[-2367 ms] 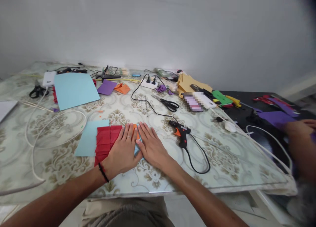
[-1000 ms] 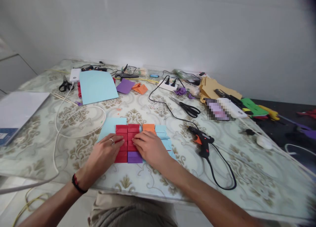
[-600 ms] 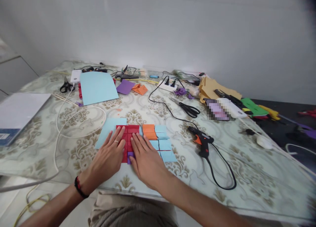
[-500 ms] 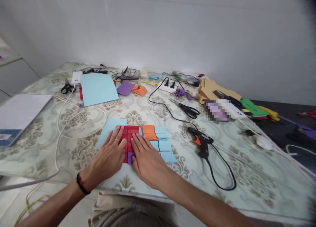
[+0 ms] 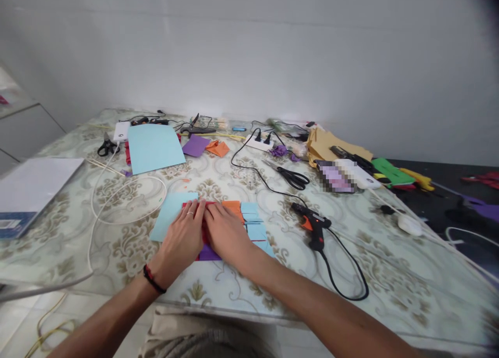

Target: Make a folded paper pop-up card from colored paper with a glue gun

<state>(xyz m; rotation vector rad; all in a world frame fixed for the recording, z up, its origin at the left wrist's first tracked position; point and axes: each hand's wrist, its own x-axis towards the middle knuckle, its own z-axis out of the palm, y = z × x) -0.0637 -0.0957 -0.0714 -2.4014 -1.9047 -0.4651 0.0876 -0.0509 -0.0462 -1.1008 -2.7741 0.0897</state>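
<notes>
My left hand lies palm down with its fingers stretched over red folded paper, most of which is hidden. Against it, my right hand is also flat, its fingertips meeting the left ones near the paper's top edge. A purple folded piece shows below, between the wrists. To the right of my right fingers are an orange folded piece and several light blue folded pieces. A light blue sheet sticks out on the left, beside my left hand.
A black glue gun with its cord lies to the right, black-handled scissors behind it. Farther back are a large light blue sheet, a purple square and a white power strip. A white cable loops on the left.
Both hands have slid closer together and up the red paper, now covering most of it. More of the purple piece shows below them. The camera view has shifted slightly.
</notes>
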